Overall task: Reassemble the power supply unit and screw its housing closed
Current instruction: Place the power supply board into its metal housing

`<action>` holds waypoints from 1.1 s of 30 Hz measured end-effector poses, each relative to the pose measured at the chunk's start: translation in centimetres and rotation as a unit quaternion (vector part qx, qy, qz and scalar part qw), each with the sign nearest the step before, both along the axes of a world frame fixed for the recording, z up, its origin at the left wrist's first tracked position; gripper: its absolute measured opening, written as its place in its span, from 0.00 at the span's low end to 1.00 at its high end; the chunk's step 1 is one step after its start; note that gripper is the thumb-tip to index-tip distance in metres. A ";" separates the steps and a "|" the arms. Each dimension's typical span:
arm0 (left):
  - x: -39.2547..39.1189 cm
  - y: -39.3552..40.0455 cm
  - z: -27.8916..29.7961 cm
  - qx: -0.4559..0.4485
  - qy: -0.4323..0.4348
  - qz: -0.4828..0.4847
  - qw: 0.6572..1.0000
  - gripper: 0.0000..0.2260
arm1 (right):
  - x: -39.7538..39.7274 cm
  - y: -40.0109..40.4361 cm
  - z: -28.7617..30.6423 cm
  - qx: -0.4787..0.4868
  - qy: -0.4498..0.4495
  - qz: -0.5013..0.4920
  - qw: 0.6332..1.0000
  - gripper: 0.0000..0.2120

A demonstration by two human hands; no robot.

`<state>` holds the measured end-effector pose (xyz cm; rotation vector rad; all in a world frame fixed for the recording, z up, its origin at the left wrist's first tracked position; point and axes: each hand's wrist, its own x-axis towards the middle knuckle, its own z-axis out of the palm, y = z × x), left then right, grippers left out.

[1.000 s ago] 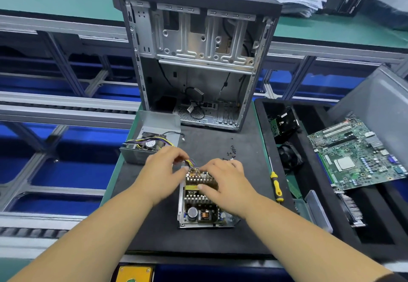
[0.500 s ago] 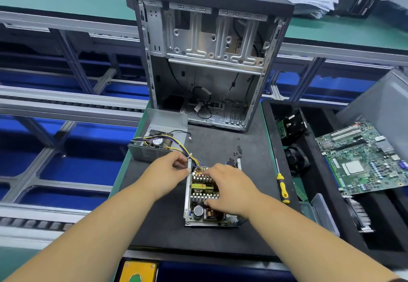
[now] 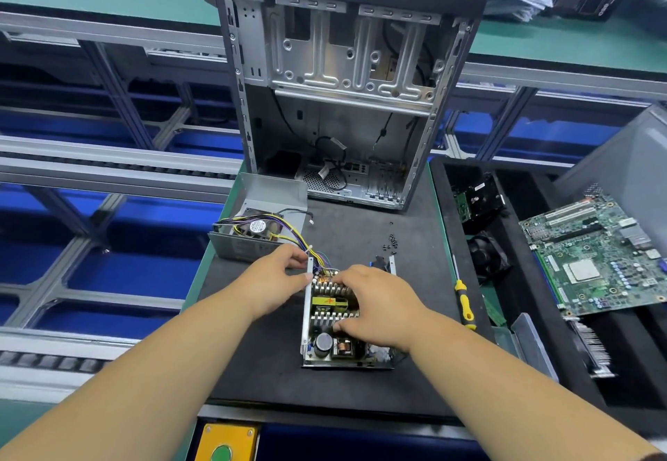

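The open power supply base (image 3: 326, 347) lies on the black mat, its circuit board with heat sinks, a capacitor and a yellow transformer facing up. My right hand (image 3: 375, 307) lies over the board, fingers curled round its heat sinks. My left hand (image 3: 272, 280) grips the base's left metal wall, near the bundle of coloured wires (image 3: 299, 240). Those wires run to the grey housing cover with its fan (image 3: 258, 224), which sits at the mat's left back. Several small black screws (image 3: 391, 242) lie loose behind the unit. A yellow-handled screwdriver (image 3: 465, 303) rests to the right.
An empty computer case (image 3: 339, 74) stands upright at the back of the mat (image 3: 252, 370). To the right, a black tray (image 3: 519, 352) holds a motherboard (image 3: 592, 262), a fan and other parts. A conveyor frame runs along the left. A yellow box with a green button sits at the front edge.
My left hand slid from the top of the board to the base's left wall. The right hand moved slightly down over the board. The view shifted a little.
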<state>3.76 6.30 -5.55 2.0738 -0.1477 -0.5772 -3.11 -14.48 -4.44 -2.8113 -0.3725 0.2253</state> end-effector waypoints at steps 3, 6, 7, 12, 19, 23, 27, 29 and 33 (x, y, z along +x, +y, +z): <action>0.1 0.0 0.0 0.000 -0.003 0.002 1.000 0.10 | 0.0 0.4 0.1 -0.006 -0.001 0.004 1.000 0.34; 0.1 0.0 -0.1 0.000 -0.006 0.001 1.000 0.09 | -0.1 0.6 0.2 -0.014 -0.001 0.009 1.000 0.34; 0.1 0.0 -0.1 -0.001 -0.007 0.001 1.000 0.09 | -0.1 0.6 0.2 -0.016 -0.001 0.010 1.000 0.34; 0.0 0.1 -0.1 -0.012 0.001 0.004 1.000 0.09 | -0.3 0.6 0.3 -0.021 -0.001 0.021 1.000 0.34; -0.1 0.1 -0.2 -0.014 0.000 0.011 1.000 0.08 | -0.5 0.5 0.3 -0.027 0.005 0.026 0.999 0.33; -0.2 0.0 -0.2 -0.009 -0.001 0.012 1.000 0.08 | -0.6 0.5 0.1 -0.032 0.007 0.031 0.999 0.34; -0.4 -0.1 0.1 0.020 -0.026 0.017 0.999 0.08 | -0.3 0.3 0.3 -0.030 0.022 0.034 0.999 0.37; -0.6 -0.1 0.6 0.043 -0.062 0.023 0.997 0.08 | -0.1 0.0 0.6 -0.003 0.035 0.038 0.999 0.36; -0.5 -0.2 2.0 0.059 -0.142 0.032 0.988 0.05 | 0.7 -1.4 2.1 0.077 -0.012 0.003 0.997 0.24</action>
